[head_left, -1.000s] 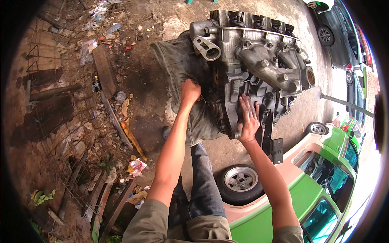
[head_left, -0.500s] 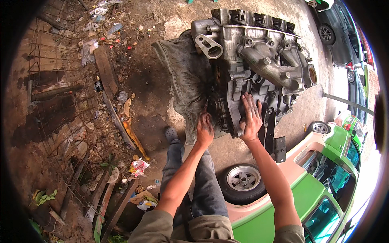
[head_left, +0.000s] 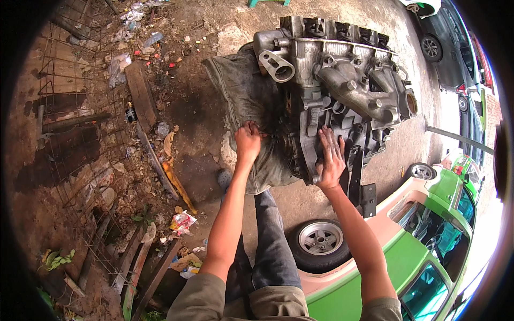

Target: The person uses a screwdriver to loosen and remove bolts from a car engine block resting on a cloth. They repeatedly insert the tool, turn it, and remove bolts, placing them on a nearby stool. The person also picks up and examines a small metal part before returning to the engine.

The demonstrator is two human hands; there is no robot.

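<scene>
A large grey metal engine [head_left: 337,75] lies over a dirty olive-grey padded cloth [head_left: 225,85], with a cast manifold on its upper side and a dark plate and bracket [head_left: 368,200] at its lower right. My left hand [head_left: 248,139] is closed beside the dark left end of the engine, over the cloth; what is in its fingers is too small to make out. My right hand [head_left: 329,158] rests with stretched fingers on the engine's lower casing, holding nothing.
A green car [head_left: 364,283] with a loose-looking wheel [head_left: 319,239] stands at lower right, more cars [head_left: 450,53] beyond. Wire mesh [head_left: 69,134], planks [head_left: 140,91] and litter cover the ground at left. A green stool [head_left: 267,2] shows at the top edge, a metal bar [head_left: 460,137] at right.
My left hand moved down toward my body half a second ago and is now back up and further left, still closed. My right hand stays on the casing.
</scene>
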